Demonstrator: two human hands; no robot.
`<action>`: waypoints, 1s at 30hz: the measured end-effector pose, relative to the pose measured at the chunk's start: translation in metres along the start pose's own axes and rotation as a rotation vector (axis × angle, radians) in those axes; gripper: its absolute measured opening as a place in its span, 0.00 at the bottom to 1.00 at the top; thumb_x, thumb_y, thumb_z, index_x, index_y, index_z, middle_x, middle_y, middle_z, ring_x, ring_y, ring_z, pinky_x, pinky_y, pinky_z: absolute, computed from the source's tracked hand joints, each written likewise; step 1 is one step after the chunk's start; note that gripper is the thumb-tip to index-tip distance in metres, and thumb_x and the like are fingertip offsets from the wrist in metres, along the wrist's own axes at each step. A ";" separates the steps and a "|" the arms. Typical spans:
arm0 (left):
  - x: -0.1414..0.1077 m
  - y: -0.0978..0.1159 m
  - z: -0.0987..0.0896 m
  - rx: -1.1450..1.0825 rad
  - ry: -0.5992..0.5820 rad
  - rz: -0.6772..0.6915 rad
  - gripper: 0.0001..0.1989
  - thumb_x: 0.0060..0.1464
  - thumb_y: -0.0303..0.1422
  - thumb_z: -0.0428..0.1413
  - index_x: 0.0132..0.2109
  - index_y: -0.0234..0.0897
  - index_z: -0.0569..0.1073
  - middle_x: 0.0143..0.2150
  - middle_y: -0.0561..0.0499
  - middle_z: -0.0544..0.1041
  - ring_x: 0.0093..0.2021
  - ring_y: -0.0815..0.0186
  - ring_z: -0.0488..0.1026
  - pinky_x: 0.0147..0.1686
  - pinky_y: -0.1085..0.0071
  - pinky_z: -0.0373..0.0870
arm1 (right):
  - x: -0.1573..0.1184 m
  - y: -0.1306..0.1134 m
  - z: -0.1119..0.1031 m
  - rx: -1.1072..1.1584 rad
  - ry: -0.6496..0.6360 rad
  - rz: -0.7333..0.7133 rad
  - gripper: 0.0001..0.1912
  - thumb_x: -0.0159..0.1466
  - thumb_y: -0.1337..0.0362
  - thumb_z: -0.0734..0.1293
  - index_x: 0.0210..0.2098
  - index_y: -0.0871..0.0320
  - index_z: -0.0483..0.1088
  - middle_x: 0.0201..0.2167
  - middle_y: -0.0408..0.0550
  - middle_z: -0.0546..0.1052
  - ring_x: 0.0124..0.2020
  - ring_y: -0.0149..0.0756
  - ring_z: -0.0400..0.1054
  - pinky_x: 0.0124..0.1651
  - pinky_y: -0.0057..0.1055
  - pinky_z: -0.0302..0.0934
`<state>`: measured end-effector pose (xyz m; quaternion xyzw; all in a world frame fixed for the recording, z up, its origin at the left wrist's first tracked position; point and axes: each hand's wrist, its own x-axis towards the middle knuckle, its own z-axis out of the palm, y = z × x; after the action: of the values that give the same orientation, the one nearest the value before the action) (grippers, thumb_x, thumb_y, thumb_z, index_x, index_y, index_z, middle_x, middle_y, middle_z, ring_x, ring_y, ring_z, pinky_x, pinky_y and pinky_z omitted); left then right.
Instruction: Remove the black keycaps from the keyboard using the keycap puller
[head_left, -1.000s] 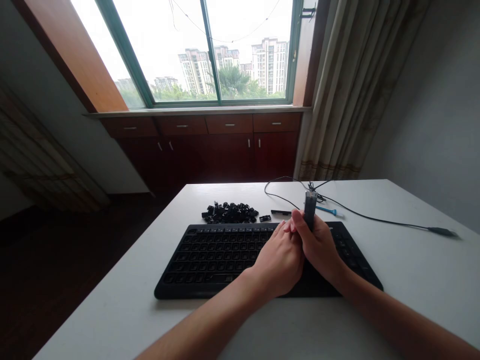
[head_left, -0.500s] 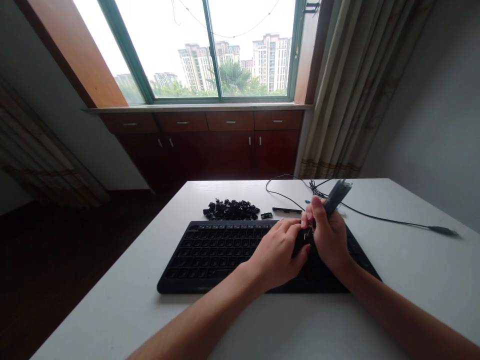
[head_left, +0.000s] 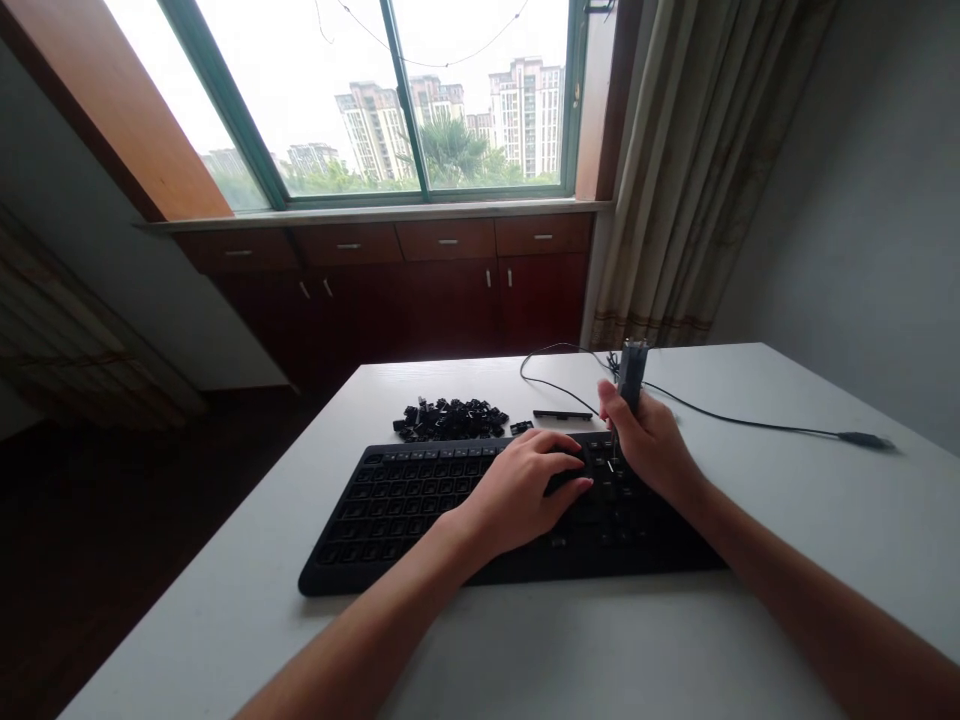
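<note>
Two hands over a keyboard — the right grips a tool.

Past the far edge of the table stands a dark red cabinet under a pale sill; above, a green-framed window shows tower blocks and a palm; one curtain hangs behind the far right corner, a second curtain beyond the far left

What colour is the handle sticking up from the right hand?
Dark grey; the handle shows best in the head view.
</note>
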<state>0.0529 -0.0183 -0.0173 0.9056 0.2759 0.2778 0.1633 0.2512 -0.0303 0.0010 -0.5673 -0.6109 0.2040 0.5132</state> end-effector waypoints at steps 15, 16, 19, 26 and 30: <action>0.000 0.005 -0.001 -0.087 0.055 -0.031 0.13 0.57 0.31 0.60 0.50 0.37 0.78 0.52 0.44 0.78 0.53 0.57 0.74 0.58 0.58 0.71 | -0.005 -0.002 0.001 -0.229 -0.100 -0.075 0.29 0.71 0.41 0.58 0.21 0.54 0.63 0.15 0.43 0.72 0.18 0.36 0.68 0.29 0.33 0.58; 0.000 0.006 -0.001 -0.087 0.051 -0.031 0.13 0.57 0.31 0.60 0.49 0.37 0.78 0.52 0.44 0.78 0.53 0.57 0.74 0.58 0.58 0.71 | -0.005 -0.003 0.001 -0.216 -0.107 -0.075 0.29 0.71 0.41 0.59 0.21 0.54 0.63 0.15 0.43 0.72 0.18 0.35 0.69 0.29 0.33 0.59; -0.001 0.007 -0.001 -0.085 0.043 -0.035 0.14 0.57 0.32 0.59 0.50 0.37 0.77 0.52 0.45 0.78 0.53 0.56 0.74 0.58 0.57 0.71 | -0.007 -0.005 0.001 -0.182 -0.130 -0.075 0.29 0.70 0.42 0.60 0.20 0.54 0.63 0.15 0.43 0.72 0.18 0.35 0.69 0.29 0.33 0.60; -0.001 0.009 -0.003 -0.048 0.037 -0.010 0.16 0.55 0.32 0.60 0.51 0.37 0.75 0.54 0.44 0.76 0.54 0.55 0.73 0.59 0.56 0.70 | -0.012 -0.006 0.004 -0.093 -0.185 -0.115 0.27 0.69 0.44 0.64 0.22 0.55 0.67 0.16 0.43 0.74 0.19 0.35 0.70 0.27 0.31 0.61; -0.001 0.009 -0.002 -0.030 0.036 -0.003 0.15 0.55 0.33 0.60 0.50 0.37 0.74 0.53 0.45 0.76 0.53 0.56 0.73 0.60 0.56 0.69 | -0.013 -0.006 0.005 -0.053 -0.200 -0.121 0.26 0.69 0.45 0.64 0.22 0.56 0.69 0.15 0.43 0.73 0.18 0.34 0.70 0.25 0.30 0.61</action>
<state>0.0544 -0.0254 -0.0120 0.8974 0.2757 0.2981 0.1723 0.2417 -0.0423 -0.0015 -0.5195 -0.6975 0.2118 0.4458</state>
